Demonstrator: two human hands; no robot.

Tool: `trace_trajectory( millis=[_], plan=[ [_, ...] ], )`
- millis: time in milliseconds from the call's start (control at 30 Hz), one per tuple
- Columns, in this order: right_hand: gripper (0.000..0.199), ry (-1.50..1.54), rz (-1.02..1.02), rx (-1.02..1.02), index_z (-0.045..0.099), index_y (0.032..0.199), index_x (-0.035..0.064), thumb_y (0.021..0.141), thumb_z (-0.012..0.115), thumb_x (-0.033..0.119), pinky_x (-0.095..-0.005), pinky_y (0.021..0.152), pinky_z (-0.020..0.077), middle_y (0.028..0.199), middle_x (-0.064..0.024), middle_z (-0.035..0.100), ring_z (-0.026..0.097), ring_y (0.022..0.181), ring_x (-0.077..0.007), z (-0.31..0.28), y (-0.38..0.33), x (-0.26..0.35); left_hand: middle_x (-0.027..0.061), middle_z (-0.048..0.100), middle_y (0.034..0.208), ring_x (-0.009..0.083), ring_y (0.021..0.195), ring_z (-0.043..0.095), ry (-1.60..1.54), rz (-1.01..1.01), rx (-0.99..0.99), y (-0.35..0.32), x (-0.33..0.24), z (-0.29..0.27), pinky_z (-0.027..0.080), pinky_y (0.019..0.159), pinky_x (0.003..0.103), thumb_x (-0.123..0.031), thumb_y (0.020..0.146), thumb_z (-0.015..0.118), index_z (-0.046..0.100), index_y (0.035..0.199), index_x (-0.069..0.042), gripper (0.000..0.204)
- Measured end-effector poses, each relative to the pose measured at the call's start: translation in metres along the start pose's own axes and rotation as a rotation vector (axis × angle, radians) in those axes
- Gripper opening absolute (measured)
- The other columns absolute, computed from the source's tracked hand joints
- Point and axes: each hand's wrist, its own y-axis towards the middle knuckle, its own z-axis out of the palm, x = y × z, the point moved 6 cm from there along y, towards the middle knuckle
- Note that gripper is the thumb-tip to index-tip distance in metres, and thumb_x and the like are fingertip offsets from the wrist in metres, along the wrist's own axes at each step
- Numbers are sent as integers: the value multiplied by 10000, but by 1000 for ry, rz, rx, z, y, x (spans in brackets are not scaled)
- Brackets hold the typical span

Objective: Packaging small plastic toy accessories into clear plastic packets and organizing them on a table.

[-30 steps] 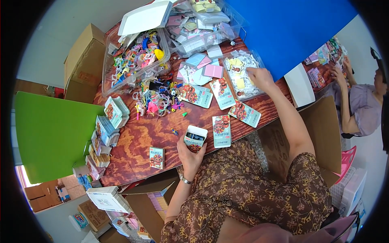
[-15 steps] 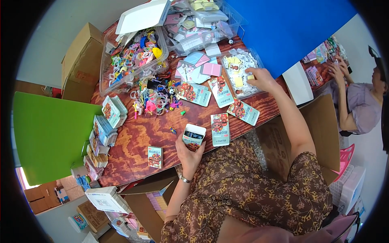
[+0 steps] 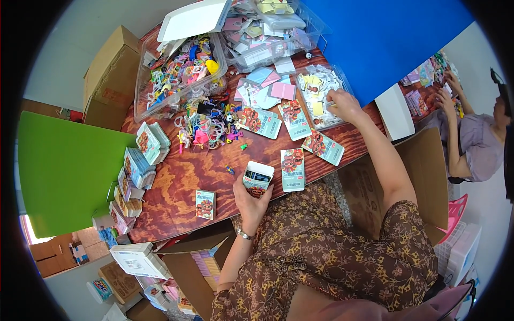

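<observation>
My left hand (image 3: pixel 250 207) is wrapped around a small light-green carton (image 3: pixel 257 187) with a colourful cartoon print. The carton's top is open and dark contents show inside. Over a clear tray (image 3: pixel 316 127) of small white and yellow packets, my right hand (image 3: pixel 345 107) reaches with its fingers pinched together. What sits between those fingertips, if anything, is hidden. Several matching flat green cartons (image 3: pixel 293 170) lie between the tray and my left hand. Another small carton (image 3: pixel 205 205) rests alone to the left, and a tiny blue figure (image 3: pixel 229 169) lies near the held carton.
A clear bin (image 3: pixel 155 109) of colourful trinkets stands far left, with a loose trinket pile (image 3: pixel 206 131) before it. Another bin (image 3: pixel 267 60) holds cards and packets. Stacked cartons (image 3: pixel 140 168) line the left edge. A blue panel (image 3: pixel 385 43) rises behind; a co-worker (image 3: pixel 476 139) sits right.
My right hand's fingers have shifted slightly in the packet tray, and the yellow piece seen at the fingertips no longer shows there. My left hand still holds the carton. The view has moved slightly.
</observation>
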Motion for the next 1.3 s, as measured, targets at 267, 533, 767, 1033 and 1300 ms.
trace_trajectory(
  millis=[267, 533, 767, 1033, 1300],
  plan=[
    [227, 78, -119, 22, 611, 908, 35, 802, 775, 151, -413, 773, 511, 901, -140, 665, 654, 912, -317, -11, 3, -3, 164, 594, 1157, 282, 1030, 606, 68, 9, 21, -2, 0, -4, 504, 894, 390, -184, 679, 911, 473, 1320, 20, 803],
    [252, 268, -10, -51, 664, 1035, 30, 865, 739, 201, -381, 690, 522, 830, -151, 693, 679, 759, -282, -19, 1, -16, 184, 574, 1158, 323, 1046, 579, 33, 23, 18, 3, -6, -2, 484, 899, 420, -194, 682, 905, 467, 1327, 25, 810],
    [253, 166, -108, -121, 673, 1006, 12, 881, 729, 225, -396, 690, 520, 850, -164, 706, 685, 774, -303, -17, 8, -13, 199, 564, 1140, 364, 1054, 561, 12, 13, 18, 4, -8, -5, 471, 904, 453, -208, 684, 900, 469, 1325, 27, 807],
    [223, 191, 5, -76, 686, 958, 15, 895, 697, 229, -470, 706, 508, 847, -213, 691, 666, 801, -390, -23, 7, 0, 197, 561, 1129, 366, 1043, 559, 23, 26, 8, 2, -7, -7, 469, 886, 454, -206, 686, 897, 470, 1324, 25, 802],
    [225, 181, -29, -110, 686, 938, 20, 906, 692, 242, -476, 707, 506, 813, -210, 680, 666, 793, -392, -34, 7, 7, 194, 563, 1108, 368, 1029, 558, 38, 48, -9, 6, -11, -7, 469, 876, 451, -208, 678, 902, 473, 1315, 24, 803]
  ],
)
